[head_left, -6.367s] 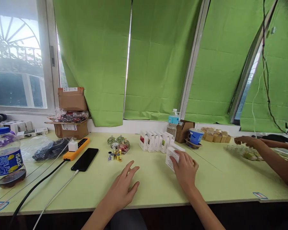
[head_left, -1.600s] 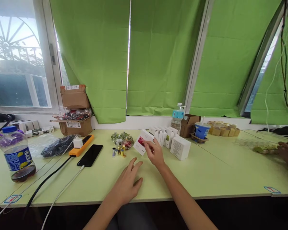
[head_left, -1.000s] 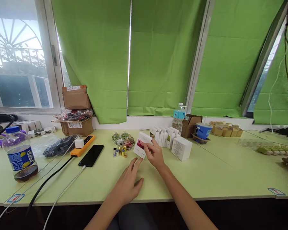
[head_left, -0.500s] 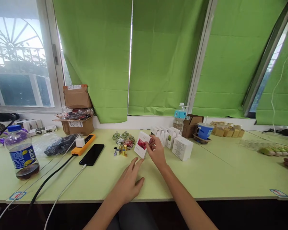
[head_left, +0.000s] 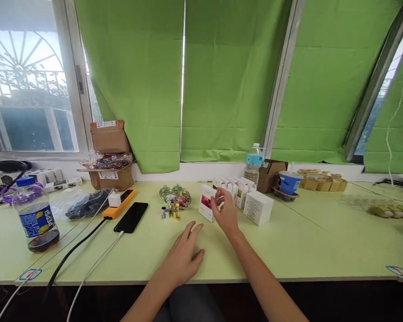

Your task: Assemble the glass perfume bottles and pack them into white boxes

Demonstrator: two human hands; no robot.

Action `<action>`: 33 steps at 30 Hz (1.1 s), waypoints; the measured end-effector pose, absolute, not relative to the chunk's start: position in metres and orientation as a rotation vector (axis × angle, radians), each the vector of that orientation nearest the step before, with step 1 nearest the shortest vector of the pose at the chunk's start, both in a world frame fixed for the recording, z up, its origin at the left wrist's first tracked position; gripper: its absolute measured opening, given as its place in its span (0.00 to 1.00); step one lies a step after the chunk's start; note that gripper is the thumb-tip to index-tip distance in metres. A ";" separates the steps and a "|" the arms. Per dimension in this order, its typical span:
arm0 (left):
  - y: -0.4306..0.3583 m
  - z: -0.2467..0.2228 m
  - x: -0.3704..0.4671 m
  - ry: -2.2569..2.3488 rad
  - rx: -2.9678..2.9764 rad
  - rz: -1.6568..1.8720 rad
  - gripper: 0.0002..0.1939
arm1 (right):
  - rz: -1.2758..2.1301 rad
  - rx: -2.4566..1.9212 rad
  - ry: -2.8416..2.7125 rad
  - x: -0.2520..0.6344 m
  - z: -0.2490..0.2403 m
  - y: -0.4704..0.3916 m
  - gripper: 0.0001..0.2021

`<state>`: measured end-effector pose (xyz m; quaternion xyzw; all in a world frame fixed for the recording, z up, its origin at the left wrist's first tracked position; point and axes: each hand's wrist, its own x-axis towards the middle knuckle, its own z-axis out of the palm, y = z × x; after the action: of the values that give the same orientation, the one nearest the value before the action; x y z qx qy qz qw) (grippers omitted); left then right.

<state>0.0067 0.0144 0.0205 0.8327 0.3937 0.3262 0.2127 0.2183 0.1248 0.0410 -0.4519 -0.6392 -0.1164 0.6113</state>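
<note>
A small white box (head_left: pixel 207 200) with a pink picture on its front stands upright on the table. My right hand (head_left: pixel 227 210) is at the box's right side, thumb and fingers closed at its edge and hiding part of it. My left hand (head_left: pixel 184 252) hovers nearer me over the table, fingers apart and holding nothing. Several round glass ornaments (head_left: pixel 177 192) sit left of the box. Small gold and silver caps (head_left: pixel 171 211) stand in front of them. Behind my right hand is a row of white cartons (head_left: pixel 242 190), with a larger white box (head_left: pixel 258 208) beside it.
On the left are a Pepsi bottle (head_left: pixel 36 219), a phone (head_left: pixel 131 218) on a cable, an orange power strip (head_left: pixel 125 197) and cardboard boxes (head_left: pixel 110 176). A water bottle (head_left: pixel 253 165), a blue cup (head_left: pixel 289 183) and small brown boxes (head_left: pixel 322 182) stand toward the back right.
The white box has gone from tilted to upright and shifted right with my right hand. My left hand stays nearly in place. The view has shifted slightly; the other person's hand at right is out of view.
</note>
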 end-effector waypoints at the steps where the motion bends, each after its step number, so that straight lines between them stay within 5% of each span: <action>1: 0.014 0.021 0.007 1.094 2.311 0.900 0.32 | -0.276 -1.060 -1.459 0.218 0.042 0.124 0.20; 16: 0.014 0.022 0.007 1.077 2.347 0.920 0.30 | -0.532 -0.821 -1.702 0.203 0.042 0.115 0.19; 23: 0.020 0.023 0.008 1.118 2.363 1.033 0.11 | -0.162 -0.894 -2.134 0.159 0.025 0.108 0.26; 33: 0.022 0.016 0.009 1.125 2.414 1.030 0.17 | -0.054 -1.219 -1.860 0.154 0.004 0.165 0.14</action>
<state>0.0090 0.0219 0.0160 0.8367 0.3901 0.3570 0.1426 0.1538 0.1651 0.0040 -0.4913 -0.7498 -0.0219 0.4427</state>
